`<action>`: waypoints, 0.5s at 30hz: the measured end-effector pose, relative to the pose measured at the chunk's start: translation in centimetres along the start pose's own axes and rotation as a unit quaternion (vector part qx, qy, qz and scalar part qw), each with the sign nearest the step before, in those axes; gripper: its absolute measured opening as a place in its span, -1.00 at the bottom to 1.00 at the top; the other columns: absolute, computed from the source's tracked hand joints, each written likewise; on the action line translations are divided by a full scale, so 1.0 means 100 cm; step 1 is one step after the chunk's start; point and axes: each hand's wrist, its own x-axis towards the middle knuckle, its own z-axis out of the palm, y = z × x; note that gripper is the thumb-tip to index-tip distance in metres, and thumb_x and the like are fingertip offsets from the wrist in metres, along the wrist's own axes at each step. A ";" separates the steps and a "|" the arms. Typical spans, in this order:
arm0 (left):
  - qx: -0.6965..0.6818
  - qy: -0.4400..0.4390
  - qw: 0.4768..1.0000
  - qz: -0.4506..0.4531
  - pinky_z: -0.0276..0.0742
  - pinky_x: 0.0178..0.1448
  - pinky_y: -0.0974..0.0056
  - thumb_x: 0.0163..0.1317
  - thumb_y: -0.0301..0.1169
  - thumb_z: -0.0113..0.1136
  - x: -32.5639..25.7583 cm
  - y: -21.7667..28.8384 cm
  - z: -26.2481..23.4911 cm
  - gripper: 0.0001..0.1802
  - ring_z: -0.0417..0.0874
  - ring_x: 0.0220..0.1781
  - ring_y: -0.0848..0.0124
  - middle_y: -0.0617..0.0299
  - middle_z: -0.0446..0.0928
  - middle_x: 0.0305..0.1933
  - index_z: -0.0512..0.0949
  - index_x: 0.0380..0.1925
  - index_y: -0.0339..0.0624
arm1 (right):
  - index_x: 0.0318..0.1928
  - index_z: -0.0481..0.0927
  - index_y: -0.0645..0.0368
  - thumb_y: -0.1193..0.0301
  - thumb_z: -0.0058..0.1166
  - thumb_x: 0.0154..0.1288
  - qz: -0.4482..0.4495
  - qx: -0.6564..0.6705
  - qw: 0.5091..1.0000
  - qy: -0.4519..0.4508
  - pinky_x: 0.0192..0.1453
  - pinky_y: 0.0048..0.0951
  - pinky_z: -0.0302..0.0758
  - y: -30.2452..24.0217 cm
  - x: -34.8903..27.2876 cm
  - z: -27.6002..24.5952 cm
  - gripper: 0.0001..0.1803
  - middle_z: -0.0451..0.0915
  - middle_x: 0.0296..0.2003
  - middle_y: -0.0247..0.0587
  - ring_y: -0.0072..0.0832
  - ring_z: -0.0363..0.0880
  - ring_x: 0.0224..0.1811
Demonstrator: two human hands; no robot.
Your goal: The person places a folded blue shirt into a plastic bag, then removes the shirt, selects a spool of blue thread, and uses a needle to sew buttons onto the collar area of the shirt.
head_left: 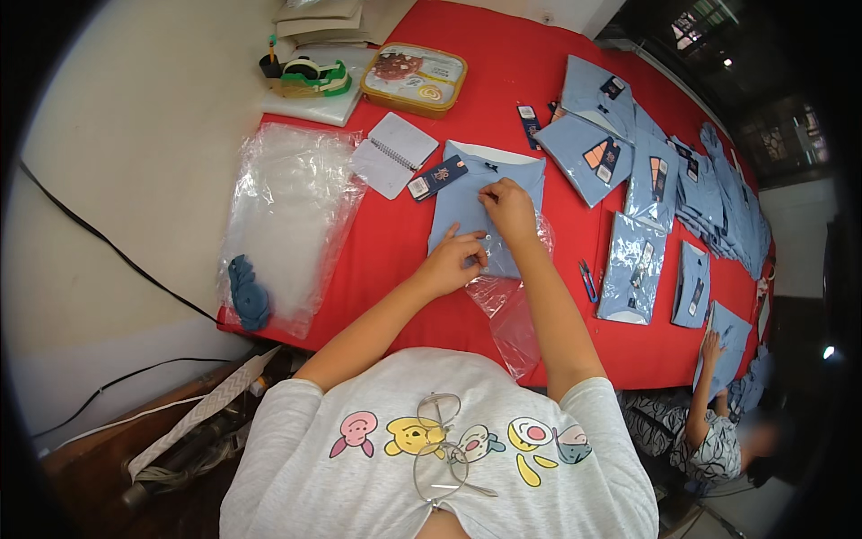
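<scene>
A folded light-blue shirt [449, 216] lies in front of me, its collar end away from me. My right hand [509, 211] is over the shirt's upper middle, fingertips pinched together at the front; whatever they hold is too small to make out. Lower down on the shirt rests my left hand [456, 262], its fingers bent but apart, with nothing visible in them. A dark navy hang tag [437, 177] sits at the shirt's upper left edge. Clear plastic film [514, 328] extends from beneath the shirt toward me.
Left are a stack of clear bags [292, 202], a blue fabric roll [248, 296], a spiral notebook [393, 154], a tape dispenser [314, 76] and a lidded box [414, 79]. Right are thread snips [588, 280] and several tagged, folded shirts [588, 160]. Another person's hand [712, 348] touches a shirt.
</scene>
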 end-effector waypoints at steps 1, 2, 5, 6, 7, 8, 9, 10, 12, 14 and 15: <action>-0.007 -0.003 1.000 0.002 -0.19 0.73 -0.34 0.11 -0.61 0.27 -0.001 -0.002 0.000 -0.88 0.50 0.52 0.12 0.21 0.69 -0.11 0.60 -0.38 -0.13 | -0.24 0.79 0.19 0.43 0.34 0.22 -0.015 -0.019 1.000 -0.002 -0.09 -0.14 0.64 0.003 0.002 0.005 -0.87 0.68 -0.26 -0.13 -0.11 0.71 -0.15; -0.003 -0.003 1.000 0.003 -0.19 0.73 -0.33 0.11 -0.62 0.26 -0.004 -0.004 0.000 -0.87 0.50 0.52 0.12 0.21 0.69 -0.11 0.60 -0.38 -0.13 | -0.25 0.78 0.19 0.42 0.33 0.22 -0.029 -0.038 0.999 -0.004 -0.10 -0.13 0.64 0.007 0.003 0.009 -0.87 0.68 -0.26 -0.12 -0.10 0.71 -0.15; -0.001 -0.002 1.000 0.009 -0.18 0.73 -0.32 0.09 -0.63 0.25 -0.004 -0.005 0.003 -0.86 0.49 0.53 0.12 0.21 0.68 -0.12 0.60 -0.39 -0.13 | -0.29 0.74 0.20 0.41 0.29 0.27 -0.082 -0.106 0.991 -0.013 -0.11 -0.11 0.63 0.004 0.007 0.012 -0.89 0.67 -0.25 -0.09 -0.08 0.70 -0.16; -0.002 -0.002 1.000 0.012 -0.18 0.73 -0.31 0.09 -0.63 0.25 -0.006 -0.006 0.002 -0.86 0.49 0.53 0.11 0.21 0.68 -0.13 0.60 -0.39 -0.13 | -0.31 0.73 0.20 0.41 0.27 0.29 -0.100 -0.130 0.986 -0.016 -0.11 -0.11 0.63 0.003 0.008 0.011 -0.88 0.67 -0.24 -0.08 -0.08 0.69 -0.16; -0.003 -0.002 1.000 0.014 -0.18 0.73 -0.31 0.08 -0.63 0.25 -0.006 -0.007 0.002 -0.86 0.48 0.53 0.11 0.21 0.68 -0.13 0.60 -0.39 -0.13 | -0.31 0.71 0.20 0.40 0.25 0.31 -0.087 -0.117 0.989 0.003 -0.12 -0.13 0.63 0.005 0.008 0.011 -0.88 0.67 -0.25 -0.11 -0.11 0.70 -0.16; -0.010 0.000 1.000 0.013 -0.19 0.73 -0.31 0.08 -0.64 0.25 -0.006 -0.008 0.003 -0.86 0.48 0.53 0.11 0.21 0.68 -0.13 0.60 -0.39 -0.13 | -0.31 0.69 0.19 0.39 0.24 0.34 -0.073 -0.103 0.992 0.022 -0.12 -0.15 0.63 0.008 0.009 0.012 -0.87 0.66 -0.25 -0.14 -0.14 0.71 -0.16; -0.016 -0.001 1.000 0.012 -0.20 0.74 -0.32 0.08 -0.64 0.24 -0.006 -0.008 0.004 -0.86 0.48 0.53 0.11 0.21 0.68 -0.13 0.60 -0.39 -0.13 | -0.32 0.68 0.19 0.39 0.23 0.36 -0.058 -0.090 0.993 0.044 -0.13 -0.16 0.63 0.011 0.009 0.012 -0.86 0.66 -0.26 -0.17 -0.18 0.73 -0.15; -0.021 0.000 1.000 0.011 -0.20 0.74 -0.32 0.08 -0.64 0.24 -0.005 -0.007 0.003 -0.86 0.48 0.53 0.11 0.20 0.69 -0.13 0.60 -0.39 -0.13 | -0.28 0.67 0.18 0.37 0.23 0.37 0.019 0.026 0.995 0.095 -0.12 -0.17 0.62 0.023 0.012 0.010 -0.86 0.67 -0.23 -0.20 -0.21 0.73 -0.13; -0.025 -0.001 1.000 0.006 -0.18 0.73 -0.31 0.09 -0.64 0.24 -0.005 -0.005 0.001 -0.86 0.49 0.53 0.11 0.20 0.69 -0.14 0.60 -0.39 -0.13 | -0.21 0.66 0.17 0.35 0.23 0.40 0.168 0.256 0.933 0.190 -0.10 -0.19 0.61 0.054 0.016 -0.013 -0.85 0.68 -0.19 -0.26 -0.28 0.74 -0.09; -0.008 -0.017 1.000 0.007 -0.14 0.73 -0.30 0.09 -0.63 0.24 -0.003 0.001 -0.003 -0.86 0.49 0.52 0.12 0.20 0.69 -0.14 0.60 -0.39 -0.13 | -0.12 0.64 0.19 0.39 0.24 0.35 0.172 0.340 0.911 0.156 0.08 -0.19 0.58 0.091 0.004 -0.054 -0.83 0.67 -0.08 -0.26 -0.31 0.74 -0.08; 0.013 -0.034 0.999 0.011 -0.12 0.73 -0.30 0.10 -0.62 0.24 -0.001 0.008 -0.009 -0.87 0.49 0.52 0.13 0.19 0.69 -0.13 0.60 -0.38 -0.13 | -0.08 0.63 0.19 0.42 0.23 0.31 0.142 0.332 0.925 0.119 0.18 -0.18 0.55 0.089 -0.006 -0.065 -0.80 0.68 -0.07 -0.24 -0.30 0.74 -0.08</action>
